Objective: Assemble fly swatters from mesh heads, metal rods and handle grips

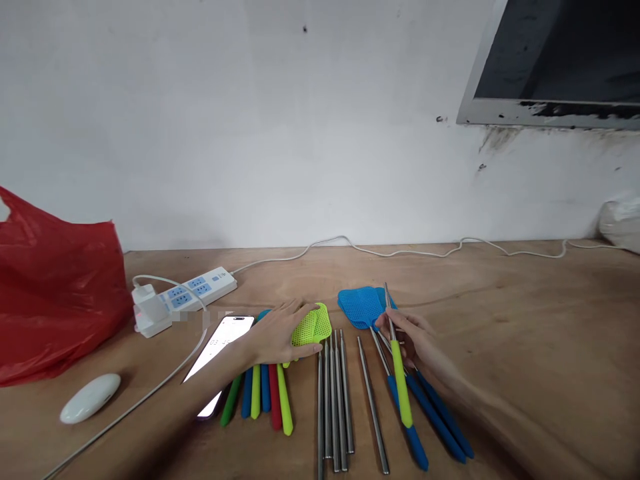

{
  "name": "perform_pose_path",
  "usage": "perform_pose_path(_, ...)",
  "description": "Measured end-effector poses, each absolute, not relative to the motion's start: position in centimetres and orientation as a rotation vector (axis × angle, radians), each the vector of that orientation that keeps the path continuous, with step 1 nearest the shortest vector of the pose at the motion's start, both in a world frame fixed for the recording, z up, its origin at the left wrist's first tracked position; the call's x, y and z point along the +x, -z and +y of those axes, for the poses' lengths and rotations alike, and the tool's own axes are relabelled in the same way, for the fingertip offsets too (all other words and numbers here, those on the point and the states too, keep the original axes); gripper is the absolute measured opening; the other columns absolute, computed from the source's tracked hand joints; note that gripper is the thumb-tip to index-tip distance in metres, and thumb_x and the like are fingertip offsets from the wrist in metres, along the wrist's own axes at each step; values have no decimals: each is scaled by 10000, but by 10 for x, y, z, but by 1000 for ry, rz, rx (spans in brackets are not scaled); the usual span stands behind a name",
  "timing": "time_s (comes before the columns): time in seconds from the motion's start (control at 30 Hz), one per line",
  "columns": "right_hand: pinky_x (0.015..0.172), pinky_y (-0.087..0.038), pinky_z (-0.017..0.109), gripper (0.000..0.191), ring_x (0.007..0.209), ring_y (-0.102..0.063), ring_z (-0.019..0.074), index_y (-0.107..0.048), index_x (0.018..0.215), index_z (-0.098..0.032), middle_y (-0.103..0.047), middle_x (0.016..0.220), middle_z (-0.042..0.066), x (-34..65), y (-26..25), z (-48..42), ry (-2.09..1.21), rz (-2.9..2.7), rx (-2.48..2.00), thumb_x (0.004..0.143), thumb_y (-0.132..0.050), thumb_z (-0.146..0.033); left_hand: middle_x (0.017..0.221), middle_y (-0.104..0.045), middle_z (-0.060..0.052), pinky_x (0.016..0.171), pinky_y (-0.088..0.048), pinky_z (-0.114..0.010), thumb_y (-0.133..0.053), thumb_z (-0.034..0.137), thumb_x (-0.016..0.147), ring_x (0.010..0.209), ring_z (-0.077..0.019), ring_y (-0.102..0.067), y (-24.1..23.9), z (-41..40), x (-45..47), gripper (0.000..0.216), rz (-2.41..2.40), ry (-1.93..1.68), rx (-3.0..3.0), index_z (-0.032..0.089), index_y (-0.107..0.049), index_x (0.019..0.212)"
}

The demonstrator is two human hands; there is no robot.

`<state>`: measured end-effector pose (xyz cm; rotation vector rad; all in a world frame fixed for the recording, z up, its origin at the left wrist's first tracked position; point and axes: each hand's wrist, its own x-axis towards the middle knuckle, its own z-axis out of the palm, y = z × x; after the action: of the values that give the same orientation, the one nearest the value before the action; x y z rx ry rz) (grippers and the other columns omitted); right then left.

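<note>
My right hand [407, 333] grips a silver metal rod with lime handle [401, 387] | left hand [277, 337] splayed, unclenched, over lime mesh paddles [319, 323] | bare silver tubes [335, 400] between

My left hand [281, 335] is spread on yellow-green net tops [315, 325]. My right hand [410, 337] holds a metal stick [393, 331] with a yellow-green handle [401, 387] by blue swatters [360, 307]. Bare metal sticks [340, 400] lie between my hands.

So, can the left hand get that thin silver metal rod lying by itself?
Probably yes: the left hand is nearby, at a lime-green mesh swatter head. Other silver metal rods lie between the hand and the lone rod, but flat, so reaching over looks free.
</note>
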<state>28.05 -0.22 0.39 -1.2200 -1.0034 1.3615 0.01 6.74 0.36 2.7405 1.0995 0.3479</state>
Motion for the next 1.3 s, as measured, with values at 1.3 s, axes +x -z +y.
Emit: perform_pose_path(1.3, 577, -524, 181, 288, 634, -639, 103, -758, 784, -192, -754, 779, 41, 264, -3, -16, -1467, -948, -806, 689, -868, -441, 655, -590, 38, 519, -364, -221, -618, 494, 909, 563, -121, -522, -26, -28, 27, 303, 1109, -606, 2128, 200, -683, 947)
